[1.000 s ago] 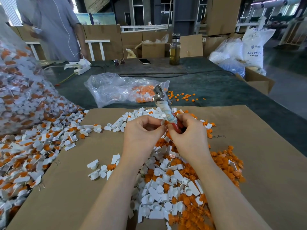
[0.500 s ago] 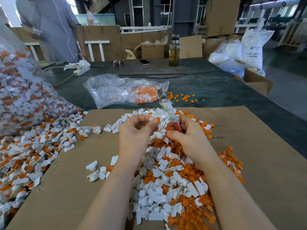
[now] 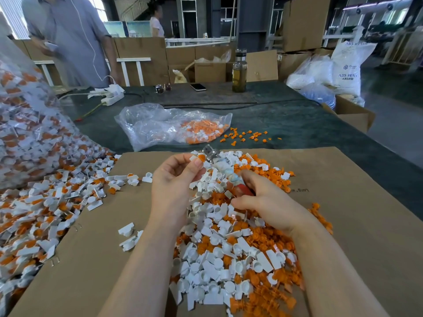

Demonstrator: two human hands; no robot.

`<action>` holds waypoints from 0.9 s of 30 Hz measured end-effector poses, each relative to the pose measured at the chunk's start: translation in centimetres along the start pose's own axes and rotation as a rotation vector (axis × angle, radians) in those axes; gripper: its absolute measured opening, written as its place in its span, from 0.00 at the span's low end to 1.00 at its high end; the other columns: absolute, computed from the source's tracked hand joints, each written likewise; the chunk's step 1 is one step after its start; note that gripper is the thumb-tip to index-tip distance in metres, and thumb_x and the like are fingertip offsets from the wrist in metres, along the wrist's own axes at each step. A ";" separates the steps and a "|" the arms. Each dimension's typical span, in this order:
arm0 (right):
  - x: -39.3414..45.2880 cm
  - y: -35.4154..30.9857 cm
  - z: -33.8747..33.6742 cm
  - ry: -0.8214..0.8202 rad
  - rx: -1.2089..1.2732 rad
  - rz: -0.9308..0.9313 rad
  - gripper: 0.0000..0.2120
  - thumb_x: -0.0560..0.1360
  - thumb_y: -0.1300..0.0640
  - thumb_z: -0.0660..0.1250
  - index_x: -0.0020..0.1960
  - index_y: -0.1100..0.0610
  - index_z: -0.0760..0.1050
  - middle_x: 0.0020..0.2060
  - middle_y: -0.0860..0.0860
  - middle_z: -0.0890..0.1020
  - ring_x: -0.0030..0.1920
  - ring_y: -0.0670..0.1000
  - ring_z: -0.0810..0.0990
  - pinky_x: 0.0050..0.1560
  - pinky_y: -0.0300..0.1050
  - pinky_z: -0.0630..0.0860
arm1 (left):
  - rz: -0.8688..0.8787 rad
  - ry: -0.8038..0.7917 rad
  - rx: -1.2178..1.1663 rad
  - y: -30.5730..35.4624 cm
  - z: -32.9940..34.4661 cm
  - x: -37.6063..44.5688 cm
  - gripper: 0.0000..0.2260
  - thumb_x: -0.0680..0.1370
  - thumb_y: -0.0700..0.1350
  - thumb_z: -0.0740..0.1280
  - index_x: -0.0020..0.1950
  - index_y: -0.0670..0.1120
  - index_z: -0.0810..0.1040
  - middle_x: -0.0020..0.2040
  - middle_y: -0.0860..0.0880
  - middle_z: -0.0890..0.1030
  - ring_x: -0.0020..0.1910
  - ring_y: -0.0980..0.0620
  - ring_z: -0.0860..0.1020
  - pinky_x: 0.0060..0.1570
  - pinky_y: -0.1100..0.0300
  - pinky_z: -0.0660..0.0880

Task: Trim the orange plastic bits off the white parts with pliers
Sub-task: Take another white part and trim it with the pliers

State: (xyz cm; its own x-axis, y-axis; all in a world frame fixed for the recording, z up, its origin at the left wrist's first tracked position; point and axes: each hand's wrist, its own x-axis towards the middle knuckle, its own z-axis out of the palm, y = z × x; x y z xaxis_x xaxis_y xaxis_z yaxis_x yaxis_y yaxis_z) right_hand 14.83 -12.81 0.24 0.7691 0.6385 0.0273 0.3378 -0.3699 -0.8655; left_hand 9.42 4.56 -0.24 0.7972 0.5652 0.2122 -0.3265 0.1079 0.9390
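Pliers: held in the right hand, with the wrapped handles running from the palm up toward 11 o'clock and the metal head sitting at the top of the heap; whether the jaws are parted or closed cannot be told, since the head is blurred.
Right hand grip: fingers and thumb are curled round the red lower end of the handles, low on the tool, so the head may wander when squeezed.
Left hand: thumb and forefinger pinch one small part, white with an orange bit showing, raised just beside the plier head at about 9 o'clock of it.
Pinch risk: the left fingertips sit very close to the cutting end; a hurried squeeze could likely nip skin instead of plastic.
Cut risk: if the jaws bite too far onto the white body, the part could be scarred or cracked instead of trimmed.
Fly-off risk: a snapped orange bit may shoot off the cardboard sheet toward the loose orange scraps at 12 o'clock on the green table.
Sorting risk: the central heap under both wrists mixes white pieces and orange offcuts, so a finished part dropped there could be confused with untrimmed ones.
Untrimmed stock: spilling from the big clear bag at 9 o'clock; a bump from the left forearm could push more of it into the worked heap.
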 end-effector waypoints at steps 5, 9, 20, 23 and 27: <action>-0.1 0.0 -0.1 -0.040 -0.023 -0.004 0.17 0.74 0.56 0.70 0.60 0.49 0.69 0.45 0.43 0.75 0.46 0.43 0.76 0.46 0.43 0.74 | 0.007 -0.013 -0.029 0.1 -0.2 0.1 0.04 0.77 0.36 0.70 0.45 0.44 0.81 0.36 0.51 0.82 0.37 0.55 0.79 0.43 0.63 0.78; 0.0 0.1 -0.1 -0.034 -0.081 0.000 0.18 0.75 0.56 0.69 0.60 0.45 0.66 0.49 0.44 0.76 0.49 0.44 0.79 0.48 0.44 0.79 | 0.009 -0.017 -0.028 0.1 -0.3 0.2 0.04 0.77 0.36 0.69 0.44 0.44 0.81 0.35 0.52 0.82 0.37 0.55 0.79 0.43 0.64 0.78; 0.1 -0.4 0.7 0.067 -0.264 -0.090 0.07 0.75 0.61 0.64 0.50 0.53 0.77 0.41 0.50 0.81 0.39 0.50 0.79 0.42 0.56 0.78 | -0.007 0.021 -0.049 0.0 0.0 0.1 0.05 0.77 0.36 0.70 0.44 0.45 0.81 0.35 0.52 0.81 0.36 0.54 0.78 0.44 0.62 0.77; 0.2 -0.3 0.7 0.074 -0.269 -0.089 0.07 0.75 0.61 0.63 0.49 0.52 0.77 0.41 0.48 0.81 0.38 0.48 0.79 0.41 0.54 0.78 | -0.016 0.021 -0.060 0.0 0.0 0.1 0.05 0.77 0.36 0.70 0.44 0.44 0.81 0.35 0.52 0.81 0.36 0.53 0.77 0.44 0.61 0.77; 0.4 -0.1 1.0 0.083 -0.293 -0.099 0.04 0.75 0.60 0.64 0.48 0.53 0.76 0.39 0.49 0.80 0.38 0.49 0.78 0.41 0.56 0.77 | -0.064 0.022 -0.072 0.2 -0.1 0.2 0.04 0.77 0.36 0.69 0.45 0.44 0.81 0.36 0.51 0.81 0.36 0.54 0.78 0.43 0.62 0.78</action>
State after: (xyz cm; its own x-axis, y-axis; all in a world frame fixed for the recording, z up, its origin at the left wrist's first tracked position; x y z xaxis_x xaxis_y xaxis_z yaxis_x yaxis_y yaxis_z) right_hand 14.56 -11.86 -0.12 0.7623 0.6284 0.1551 0.5458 -0.4952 -0.6759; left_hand 9.46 4.75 -0.08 0.8063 0.5732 0.1461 -0.3118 0.2019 0.9285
